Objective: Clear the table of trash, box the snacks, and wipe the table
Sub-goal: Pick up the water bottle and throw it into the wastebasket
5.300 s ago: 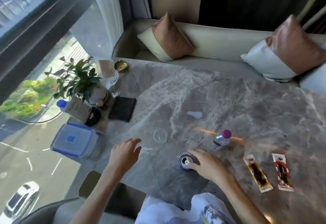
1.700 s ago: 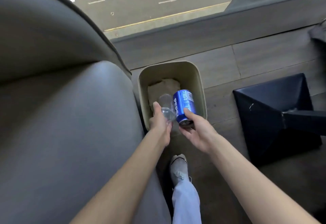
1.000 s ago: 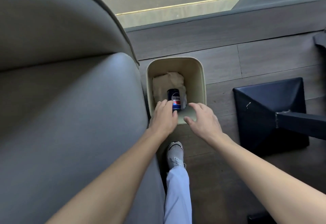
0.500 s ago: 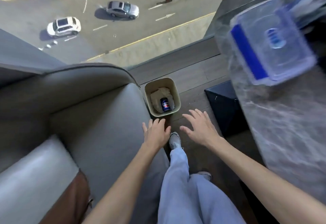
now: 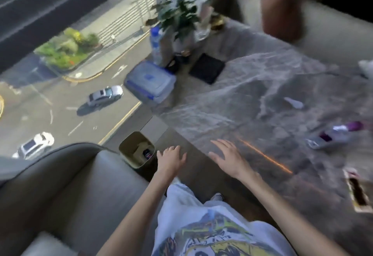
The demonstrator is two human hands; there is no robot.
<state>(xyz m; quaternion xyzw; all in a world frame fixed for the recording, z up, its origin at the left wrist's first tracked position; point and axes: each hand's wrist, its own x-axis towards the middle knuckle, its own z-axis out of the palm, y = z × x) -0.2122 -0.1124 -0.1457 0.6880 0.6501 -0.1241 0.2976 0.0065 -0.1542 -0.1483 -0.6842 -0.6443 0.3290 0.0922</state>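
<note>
Tabletop (image 5: pixel 252 98) is showing as polished grey veined marble, glossy. Storage box (image 5: pixel 150 83) is looking like translucent plastic with blue trim. Bin (image 5: pixel 129 148) is reading matt beige. Seat (image 5: pixel 80 195) is looking like smooth grey leather.

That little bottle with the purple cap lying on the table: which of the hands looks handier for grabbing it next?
Probably the right hand. It hovers open over the table's near edge, on the same side as the bottle, while the open left hand is off the table beside the bin.
</note>
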